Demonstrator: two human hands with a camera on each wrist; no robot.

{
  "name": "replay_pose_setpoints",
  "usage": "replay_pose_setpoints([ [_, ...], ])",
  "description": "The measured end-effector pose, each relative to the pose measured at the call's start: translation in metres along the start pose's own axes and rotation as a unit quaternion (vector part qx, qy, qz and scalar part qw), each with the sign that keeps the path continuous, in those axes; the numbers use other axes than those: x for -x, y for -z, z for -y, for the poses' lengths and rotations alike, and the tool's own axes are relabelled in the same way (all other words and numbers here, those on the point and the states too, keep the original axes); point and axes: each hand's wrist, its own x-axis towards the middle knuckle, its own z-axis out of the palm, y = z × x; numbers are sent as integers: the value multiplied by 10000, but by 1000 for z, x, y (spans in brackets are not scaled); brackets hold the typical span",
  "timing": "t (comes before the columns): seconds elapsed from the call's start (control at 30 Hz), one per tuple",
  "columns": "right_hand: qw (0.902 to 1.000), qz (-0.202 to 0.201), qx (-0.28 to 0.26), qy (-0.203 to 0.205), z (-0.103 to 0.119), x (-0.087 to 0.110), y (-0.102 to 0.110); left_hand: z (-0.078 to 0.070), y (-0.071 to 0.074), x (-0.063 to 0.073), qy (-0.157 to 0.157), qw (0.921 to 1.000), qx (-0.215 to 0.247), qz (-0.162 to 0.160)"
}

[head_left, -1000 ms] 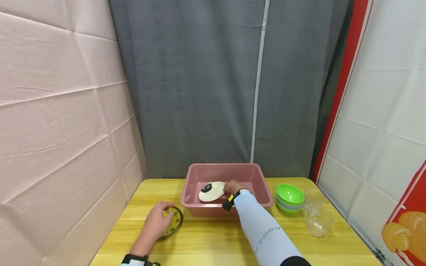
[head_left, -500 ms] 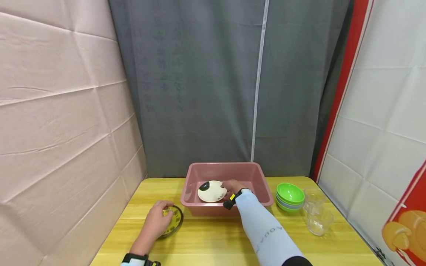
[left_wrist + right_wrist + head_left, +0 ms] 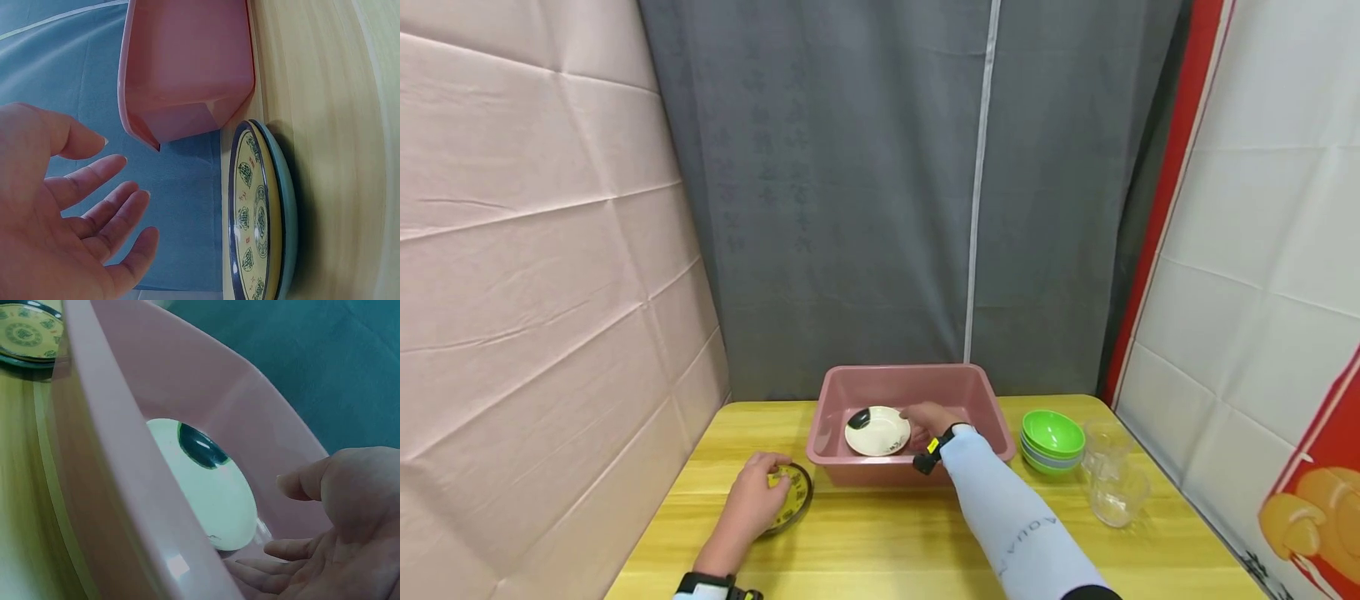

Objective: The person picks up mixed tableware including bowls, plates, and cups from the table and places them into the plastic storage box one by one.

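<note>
A white plate (image 3: pixel 883 433) with a dark patch on its edge lies inside the pink plastic tub (image 3: pixel 880 477). My right hand (image 3: pixel 931 418) is in the tub just right of that plate; in the right wrist view its fingers are spread and apart from the plate (image 3: pixel 209 494). At the left, my left hand (image 3: pixel 757 497) hovers by a yellow patterned plate (image 3: pixel 794 500) with a dark rim. In the left wrist view its fingers curl loosely around nothing, and the yellow plate (image 3: pixel 253 212) is stacked on a green plate (image 3: pixel 289 231).
Right of the tub stands a stack of bowls (image 3: pixel 1054 437), green on top with grey below. Clear glasses (image 3: pixel 1116 496) stand beside it, near the wooden table's (image 3: pixel 880 550) right edge. A grey curtain (image 3: pixel 850 208) hangs behind the tub.
The white plate has gone from tilted in my right hand's grip to lying flat in the tub. My right hand has let go and shifted slightly right. My left hand has stayed put.
</note>
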Motion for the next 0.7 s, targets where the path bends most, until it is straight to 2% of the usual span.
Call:
replay_pose_setpoints([
  [0.17,9995,-99,259,162,-1,0,9,0,1,0,12,10000,-37,-42],
  [0.33,9971,-122,440,614,3,15,23,1,3,-1,-2,10000,-52,-35],
  [0.43,9948,-221,477,870,8,33,33,2,4,-2,-9,10000,-85,-51],
  [0.53,9919,-504,500,1050,10,54,42,3,5,0,-8,10000,-90,-25],
  [0.7,9811,-967,470,1608,-2,97,56,3,9,6,-80,10000,-39,27],
])
